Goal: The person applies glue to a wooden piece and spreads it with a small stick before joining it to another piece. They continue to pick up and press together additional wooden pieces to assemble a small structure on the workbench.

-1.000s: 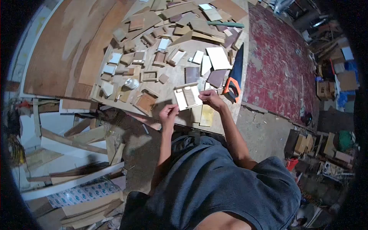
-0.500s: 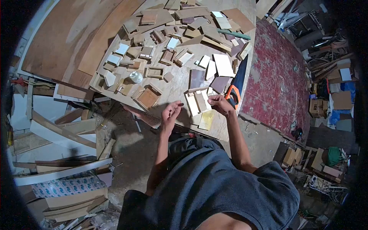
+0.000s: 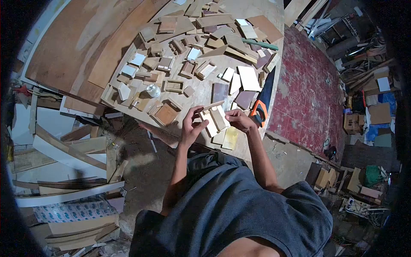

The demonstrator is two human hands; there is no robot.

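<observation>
A small pale wooden box (image 3: 209, 125) with a raised strip across its middle is tilted between my hands, over the near edge of the table. My left hand (image 3: 192, 128) grips its left side, with the thumb on the near face and the fingers behind. At its right side my right hand (image 3: 242, 121) is closed in a pinch on the edge; the fingertips partly hide what they touch. A yellowish flat piece (image 3: 230, 138) lies on the table just below the box. To the right of my right hand rests a handsaw (image 3: 260, 110) with an orange and black handle.
Several small wooden boxes (image 3: 174, 85) and offcuts (image 3: 248, 79) cover the plywood table (image 3: 201, 95). A clear glass jar (image 3: 153, 90) stands among them. Large wooden boards (image 3: 64, 47) lie at the left. Scrap wood (image 3: 68, 147) fills the floor on the left.
My left hand has moved right and taken hold of the box's left side. The box has shifted and turned a little, and my right hand has moved slightly left with it.
</observation>
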